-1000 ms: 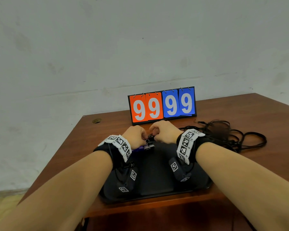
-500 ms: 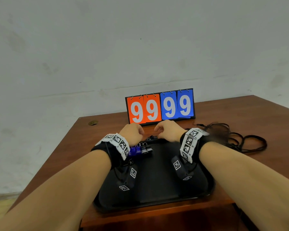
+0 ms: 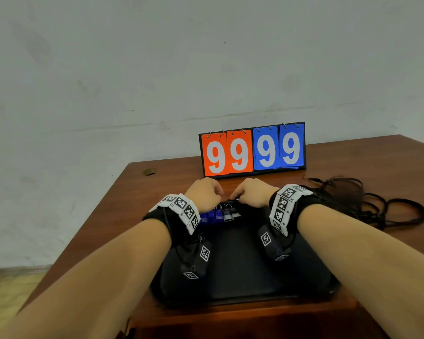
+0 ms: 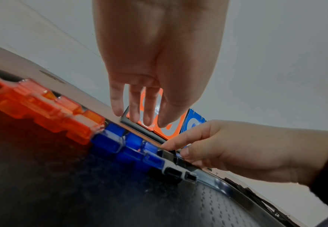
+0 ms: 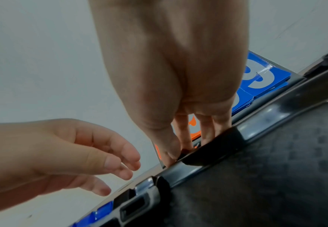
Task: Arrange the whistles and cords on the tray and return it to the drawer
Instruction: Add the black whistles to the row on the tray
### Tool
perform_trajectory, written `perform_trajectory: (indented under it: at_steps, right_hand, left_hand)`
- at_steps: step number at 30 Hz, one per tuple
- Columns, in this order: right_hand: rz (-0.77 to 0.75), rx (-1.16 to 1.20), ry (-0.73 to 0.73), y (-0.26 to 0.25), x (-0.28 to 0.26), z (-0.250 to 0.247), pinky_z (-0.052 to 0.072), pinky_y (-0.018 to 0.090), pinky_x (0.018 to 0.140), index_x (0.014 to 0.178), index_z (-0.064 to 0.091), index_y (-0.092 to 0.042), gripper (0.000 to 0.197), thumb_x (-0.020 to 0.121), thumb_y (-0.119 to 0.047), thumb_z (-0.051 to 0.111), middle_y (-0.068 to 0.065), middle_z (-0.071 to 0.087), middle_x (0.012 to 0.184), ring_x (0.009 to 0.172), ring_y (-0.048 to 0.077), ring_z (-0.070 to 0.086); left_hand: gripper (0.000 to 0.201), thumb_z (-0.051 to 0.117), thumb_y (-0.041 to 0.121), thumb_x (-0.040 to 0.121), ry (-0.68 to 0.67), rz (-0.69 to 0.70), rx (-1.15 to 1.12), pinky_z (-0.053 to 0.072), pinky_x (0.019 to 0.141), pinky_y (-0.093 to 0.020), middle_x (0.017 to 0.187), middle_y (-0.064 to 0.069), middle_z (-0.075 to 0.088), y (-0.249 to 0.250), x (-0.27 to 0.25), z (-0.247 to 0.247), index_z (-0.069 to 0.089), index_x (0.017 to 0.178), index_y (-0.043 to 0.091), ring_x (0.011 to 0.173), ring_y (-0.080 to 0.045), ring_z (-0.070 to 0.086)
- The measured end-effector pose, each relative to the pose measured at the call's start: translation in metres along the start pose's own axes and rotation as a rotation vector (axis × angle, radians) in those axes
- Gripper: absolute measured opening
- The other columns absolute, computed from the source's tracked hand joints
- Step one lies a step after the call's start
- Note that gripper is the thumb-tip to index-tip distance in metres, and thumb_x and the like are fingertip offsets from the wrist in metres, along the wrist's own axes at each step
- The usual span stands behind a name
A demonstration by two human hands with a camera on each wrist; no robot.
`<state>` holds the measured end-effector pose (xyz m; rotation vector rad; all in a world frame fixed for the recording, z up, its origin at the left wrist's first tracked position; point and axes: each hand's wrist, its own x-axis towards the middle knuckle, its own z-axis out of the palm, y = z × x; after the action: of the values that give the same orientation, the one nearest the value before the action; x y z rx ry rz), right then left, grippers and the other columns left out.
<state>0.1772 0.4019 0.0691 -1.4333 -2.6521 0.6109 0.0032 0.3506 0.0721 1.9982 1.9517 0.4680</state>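
Note:
A black tray (image 3: 242,272) lies on the wooden table in front of me. Along its far rim runs a row of whistles: orange ones (image 4: 43,104), blue ones (image 4: 124,145), then black ones (image 4: 176,172). At the right end of the row my right hand (image 5: 180,153) pinches a black whistle (image 5: 207,150) against the tray rim. My left hand (image 4: 139,119) hovers just above the blue whistles, fingers relaxed and holding nothing. A heap of black cords (image 3: 367,204) lies on the table right of the tray.
A flip scoreboard (image 3: 252,150) showing 99 in orange and 99 in blue stands just behind the tray. The table's left edge (image 3: 103,204) is close by, with a plain wall behind.
Both hands were bunched together on the black whistles. They have since moved apart: the left hand let go and lifted, while the right stays pinching at the row's right end.

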Motion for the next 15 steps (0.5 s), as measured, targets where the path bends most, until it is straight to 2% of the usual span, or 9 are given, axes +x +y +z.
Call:
perform_trajectory:
  at_steps: [5, 8, 12, 15]
  right_hand:
    - [-0.016, 0.030, 0.160, 0.000, -0.005, -0.003, 0.045, 0.027, 0.102, 0.121, 0.070, -0.018, 0.035, 0.094, -0.003, 0.054, 0.000, 0.066, 0.125, 0.117, 0.015, 0.058]
    - [-0.015, 0.044, 0.224, -0.004, -0.012, -0.007, 0.047, 0.029, 0.102, 0.120, 0.070, -0.018, 0.033, 0.093, -0.003, 0.058, 0.000, 0.066, 0.123, 0.115, 0.016, 0.059]
    - [-0.022, 0.062, 0.260, -0.008, -0.027, -0.012, 0.047, 0.029, 0.101, 0.119, 0.070, -0.020, 0.034, 0.093, -0.002, 0.057, 0.000, 0.066, 0.122, 0.113, 0.016, 0.058]
    - [-0.032, 0.065, 0.264, -0.005, -0.039, -0.013, 0.047, 0.026, 0.097, 0.119, 0.069, -0.020, 0.032, 0.091, -0.006, 0.063, 0.000, 0.066, 0.118, 0.108, 0.014, 0.059]
  left_hand:
    - [0.022, 0.059, 0.016, 0.093, -0.008, 0.012, -0.007, 0.051, 0.097, -0.032, 0.122, 0.000, 0.063, 0.003, -0.006, -0.003, 0.068, 0.112, 0.021, 0.109, -0.016, 0.061]
    - [0.023, 0.059, 0.016, 0.093, -0.016, 0.013, 0.000, 0.051, 0.097, -0.033, 0.122, 0.000, 0.064, 0.006, -0.012, -0.006, 0.068, 0.113, 0.021, 0.109, -0.017, 0.061]
    - [0.025, 0.061, 0.015, 0.092, -0.027, 0.015, 0.008, 0.051, 0.097, -0.032, 0.123, 0.000, 0.063, 0.009, -0.020, -0.008, 0.068, 0.115, 0.020, 0.110, -0.016, 0.061]
    - [0.030, 0.067, 0.017, 0.090, -0.069, 0.043, 0.048, 0.050, 0.097, -0.031, 0.123, -0.001, 0.064, 0.016, -0.028, -0.008, 0.066, 0.120, 0.018, 0.110, -0.017, 0.061]
